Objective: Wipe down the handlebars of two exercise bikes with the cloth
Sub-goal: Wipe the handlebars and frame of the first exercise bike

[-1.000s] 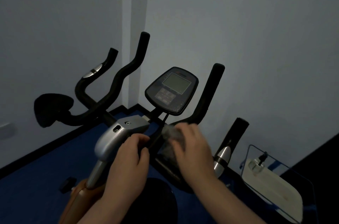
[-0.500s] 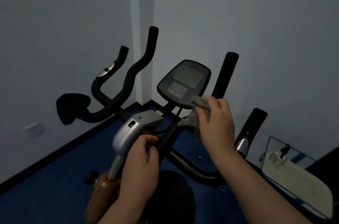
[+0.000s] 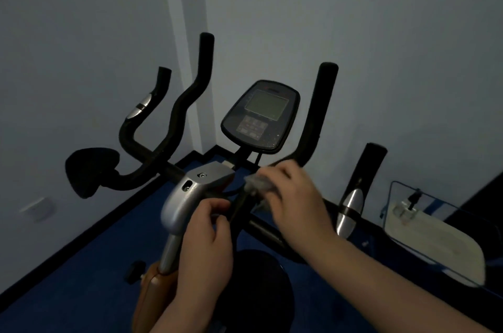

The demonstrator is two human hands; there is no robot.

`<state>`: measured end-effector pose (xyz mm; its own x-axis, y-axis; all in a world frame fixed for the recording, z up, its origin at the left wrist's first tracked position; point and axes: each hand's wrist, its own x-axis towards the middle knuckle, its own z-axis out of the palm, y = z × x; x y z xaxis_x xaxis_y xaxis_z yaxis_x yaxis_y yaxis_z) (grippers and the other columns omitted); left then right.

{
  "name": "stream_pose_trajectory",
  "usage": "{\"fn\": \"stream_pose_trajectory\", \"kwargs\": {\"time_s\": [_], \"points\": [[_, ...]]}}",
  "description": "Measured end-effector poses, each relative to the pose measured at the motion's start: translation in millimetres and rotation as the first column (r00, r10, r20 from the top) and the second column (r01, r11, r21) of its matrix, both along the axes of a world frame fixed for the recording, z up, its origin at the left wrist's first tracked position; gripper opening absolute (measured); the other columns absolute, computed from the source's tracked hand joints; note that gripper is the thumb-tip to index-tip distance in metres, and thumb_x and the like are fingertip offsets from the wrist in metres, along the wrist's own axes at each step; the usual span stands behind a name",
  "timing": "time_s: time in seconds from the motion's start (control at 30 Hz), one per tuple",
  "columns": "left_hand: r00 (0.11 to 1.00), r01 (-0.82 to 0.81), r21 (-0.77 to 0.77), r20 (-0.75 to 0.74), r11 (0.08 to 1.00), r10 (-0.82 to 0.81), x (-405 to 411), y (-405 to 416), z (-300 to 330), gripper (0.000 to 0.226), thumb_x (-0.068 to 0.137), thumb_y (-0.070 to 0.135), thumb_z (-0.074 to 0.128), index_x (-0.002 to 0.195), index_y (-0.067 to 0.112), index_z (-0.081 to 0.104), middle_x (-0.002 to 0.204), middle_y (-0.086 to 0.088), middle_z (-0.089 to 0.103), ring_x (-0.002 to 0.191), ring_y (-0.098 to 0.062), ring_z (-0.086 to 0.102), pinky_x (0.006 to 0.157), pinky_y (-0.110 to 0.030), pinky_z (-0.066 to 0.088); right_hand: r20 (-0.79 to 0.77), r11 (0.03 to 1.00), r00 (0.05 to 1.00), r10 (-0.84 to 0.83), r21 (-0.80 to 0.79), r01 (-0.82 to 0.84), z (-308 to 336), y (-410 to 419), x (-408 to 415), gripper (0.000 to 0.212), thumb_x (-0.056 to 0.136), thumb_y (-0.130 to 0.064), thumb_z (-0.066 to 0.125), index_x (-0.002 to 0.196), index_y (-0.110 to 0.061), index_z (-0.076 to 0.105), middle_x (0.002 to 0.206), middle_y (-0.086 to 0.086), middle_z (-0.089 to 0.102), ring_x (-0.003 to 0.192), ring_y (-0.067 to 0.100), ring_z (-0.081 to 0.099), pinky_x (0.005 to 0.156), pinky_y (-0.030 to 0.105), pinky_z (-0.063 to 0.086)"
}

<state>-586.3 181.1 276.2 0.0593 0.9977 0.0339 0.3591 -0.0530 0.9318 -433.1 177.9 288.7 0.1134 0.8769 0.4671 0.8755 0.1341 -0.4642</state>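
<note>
An exercise bike stands before me with black foam handlebars. Its right upright grip rises beside the console; the left grips curve up on the other side. My right hand grips a grey cloth wrapped round the lower part of the right bar, just below the upright grip. My left hand curls round the black bar beside the silver stem cover. The cloth is blurred and mostly hidden under my fingers.
A second grip with a silver sensor stands at the right. A white device with a wire frame sits at the far right. The black seat is below my hands. An orange frame part and blue floor lie lower left.
My right hand has slid the cloth down from the upright grip near the console to the lower bend of the bar. My left hand has stayed on the bar.
</note>
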Motion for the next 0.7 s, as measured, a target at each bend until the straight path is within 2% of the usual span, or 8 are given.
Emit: {"fn": "stream_pose_trajectory", "kwargs": {"time_s": [0.13, 0.27, 0.33, 0.47, 0.57, 0.6, 0.63, 0.7], "points": [[0.999, 0.023, 0.006, 0.043, 1.0, -0.023, 1.1, 1.5, -2.8, 0.025, 0.094, 0.011, 0.046, 0.095, 0.034, 0.057, 0.094, 0.013, 0.062, 0.086, -0.001, 0.059, 0.068, -0.02, 0.043, -0.077, 0.967, 0.976, 0.202, -0.143, -0.211, -1.5, -11.9, 8.5, 0.033, 0.089, -0.013, 0.059, 0.119, -0.027, 0.058, 0.111, -0.005, 0.052, 0.1, 0.011, 0.053, 0.086, 0.03, 0.048], [0.998, 0.057, 0.021, 0.036, 0.998, -0.057, -0.1, 3.6, -6.3, 0.024, 0.093, 0.012, 0.047, 0.096, 0.034, 0.056, 0.098, 0.01, 0.063, 0.09, -0.003, 0.06, 0.071, -0.021, 0.045, 0.058, 0.867, 0.908, 0.415, -0.328, -0.375, 6.0, -15.6, 19.6, 0.033, 0.089, -0.016, 0.06, 0.12, -0.027, 0.06, 0.116, -0.004, 0.052, 0.105, 0.012, 0.051, 0.089, 0.033, 0.045], [0.996, 0.085, 0.034, 0.014, 0.996, -0.086, -0.3, 6.2, -6.8, 0.023, 0.093, 0.013, 0.048, 0.099, 0.033, 0.056, 0.101, 0.01, 0.062, 0.092, -0.004, 0.06, 0.074, -0.022, 0.046, 0.148, 0.82, 0.863, 0.484, -0.42, -0.388, 16.0, -21.0, 30.4, 0.031, 0.091, -0.021, 0.058, 0.121, -0.03, 0.059, 0.117, -0.007, 0.05, 0.103, 0.008, 0.049, 0.089, 0.029, 0.044], [0.985, 0.163, 0.069, -0.069, 0.984, -0.158, -0.1, 10.3, -4.9, 0.02, 0.093, 0.018, 0.051, 0.108, 0.03, 0.055, 0.108, 0.01, 0.059, 0.098, -0.003, 0.058, 0.083, -0.025, 0.048, 0.263, 0.718, 0.756, 0.599, -0.595, -0.362, 39.3, -39.6, 57.8, 0.031, 0.094, -0.025, 0.053, 0.123, -0.037, 0.054, 0.118, -0.014, 0.046, 0.1, -0.001, 0.044, 0.083, 0.014, 0.033], [0.977, 0.205, 0.14, -0.09, 0.969, -0.194, 7.6, 19.5, 4.5, 0.021, 0.092, 0.018, 0.053, 0.111, 0.027, 0.055, 0.109, 0.009, 0.059, 0.1, -0.004, 0.057, 0.086, -0.028, 0.049, 0.383, 0.683, 0.65, 0.657, -0.666, -0.299, 57.5, -37.3, 71.3, 0.029, 0.095, -0.027, 0.053, 0.122, -0.035, 0.056, 0.119, -0.012, 0.047, 0.103, 0.004, 0.048, 0.079, 0.015, 0.032], [0.975, 0.216, 0.161, -0.089, 0.963, -0.204, 12.9, 24.5, 9.1, 0.02, 0.092, 0.018, 0.053, 0.109, 0.027, 0.056, 0.107, 0.01, 0.059, 0.098, -0.004, 0.058, 0.084, -0.027, 0.049, 0.413, 0.709, 0.664, 0.624, -0.656, -0.259, 62.9, -32.1, 78.5, 0.028, 0.094, -0.026, 0.054, 0.121, -0.033, 0.057, 0.119, -0.011, 0.048, 0.103, 0.006, 0.049, 0.077, 0.015, 0.031], [0.973, 0.224, 0.181, -0.091, 0.958, -0.21, 20.1, 30.8, 13.7, 0.018, 0.092, 0.018, 0.052, 0.108, 0.027, 0.056, 0.104, 0.011, 0.059, 0.095, -0.004, 0.058, 0.081, -0.026, 0.05, 0.423, 0.764, 0.721, 0.548, -0.604, -0.227, 67.0, -25.5, 87.2, 0.028, 0.093, -0.025, 0.055, 0.12, -0.031, 0.058, 0.119, -0.009, 0.048, 0.104, 0.008, 0.05, 0.076, 0.015, 0.031], [0.97, 0.238, 0.227, -0.115, 0.944, -0.217, 38.4, 46.5, 22.5, 0.016, 0.093, 0.019, 0.051, 0.105, 0.027, 0.057, 0.101, 0.01, 0.058, 0.09, -0.003, 0.057, 0.077, -0.025, 0.049, 0.319, 0.93, 0.909, 0.266, -0.332, -0.156, 71.2, -10.4, 104.7, 0.027, 0.09, -0.017, 0.059, 0.116, -0.026, 0.061, 0.113, -0.004, 0.049, 0.101, 0.012, 0.052, 0.08, 0.018, 0.036]]}}
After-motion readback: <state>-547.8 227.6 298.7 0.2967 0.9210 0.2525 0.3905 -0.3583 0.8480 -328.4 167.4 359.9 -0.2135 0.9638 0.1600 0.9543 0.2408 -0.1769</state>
